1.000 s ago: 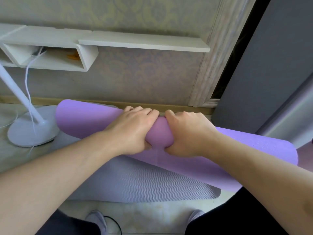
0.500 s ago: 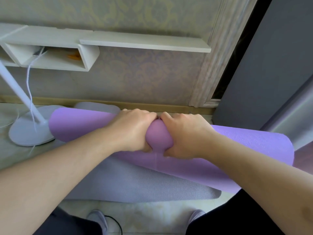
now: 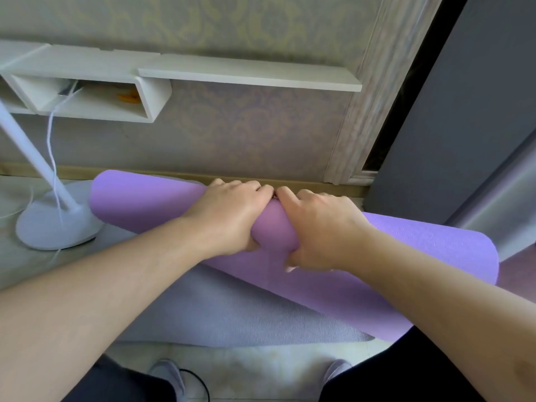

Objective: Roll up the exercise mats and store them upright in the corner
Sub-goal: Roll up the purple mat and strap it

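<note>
I see my left hand [image 3: 229, 219] and right hand [image 3: 319, 227] side by side, knuckles nearly touching, fingers [image 3: 249, 185] curled over and grasping the purple mat [image 3: 139, 207]. It is a thick, softly textured roll lying across the floor, stretching well past my fingers on both sides. Under it, nearer me than my fingers, lies a flat grey ribbed mat [image 3: 232, 317]. Left of my fingers stands a white lamp base [image 3: 49, 230].

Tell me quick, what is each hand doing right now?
Left hand: grips the rolled purple mat.
Right hand: grips the same mat.
</note>
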Demonstrator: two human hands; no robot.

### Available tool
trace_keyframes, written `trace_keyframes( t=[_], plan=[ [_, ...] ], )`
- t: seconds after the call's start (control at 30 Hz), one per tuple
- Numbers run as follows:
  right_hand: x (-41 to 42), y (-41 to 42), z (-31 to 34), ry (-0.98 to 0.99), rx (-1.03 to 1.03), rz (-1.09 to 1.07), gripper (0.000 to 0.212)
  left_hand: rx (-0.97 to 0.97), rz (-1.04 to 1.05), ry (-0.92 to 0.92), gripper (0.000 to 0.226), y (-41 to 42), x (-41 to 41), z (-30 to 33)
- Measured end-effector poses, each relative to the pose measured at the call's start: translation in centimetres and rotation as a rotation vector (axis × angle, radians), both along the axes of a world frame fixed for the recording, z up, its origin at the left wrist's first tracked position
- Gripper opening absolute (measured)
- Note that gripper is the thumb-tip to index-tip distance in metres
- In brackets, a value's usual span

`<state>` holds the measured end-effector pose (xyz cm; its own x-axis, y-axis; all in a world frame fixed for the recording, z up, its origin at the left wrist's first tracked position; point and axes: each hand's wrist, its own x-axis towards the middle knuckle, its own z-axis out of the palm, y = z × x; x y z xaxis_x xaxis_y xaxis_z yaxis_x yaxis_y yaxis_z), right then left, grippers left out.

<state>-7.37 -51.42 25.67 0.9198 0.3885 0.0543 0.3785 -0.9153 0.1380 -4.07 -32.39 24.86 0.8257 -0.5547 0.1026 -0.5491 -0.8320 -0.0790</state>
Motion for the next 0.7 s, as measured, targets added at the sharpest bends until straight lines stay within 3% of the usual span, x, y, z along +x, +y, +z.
trace_keyframes(
  t=[0.13, 0.23, 0.3, 0.6, 0.7],
  plan=[
    [0.6, -0.1, 0.9, -0.208, 0.035, 0.029, 0.066, -0.014, -0.022, -0.231, 0.053, 0.5, 0.4, 0.9],
    [1.2, -0.3, 1.0, -0.332, 0.072, 0.048, 0.066, -0.003, -0.026, -0.416, 0.052, 0.7, 0.8, 1.6],
    [1.4, -0.4, 0.9, -0.339, 0.096, 0.058, 0.067, 0.019, -0.029, -0.443, 0.051, 0.8, 0.8, 1.9],
    [0.3, 0.6, -1.3, -0.026, 0.141, 0.057, 0.061, 0.121, -0.018, -0.020, 0.046, 1.5, 0.1, 1.2],
    [0.3, 1.1, -1.4, 0.041, 0.164, 0.011, 0.062, 0.114, -0.033, -0.006, 0.059, 2.0, -0.3, 1.0]
  ],
)
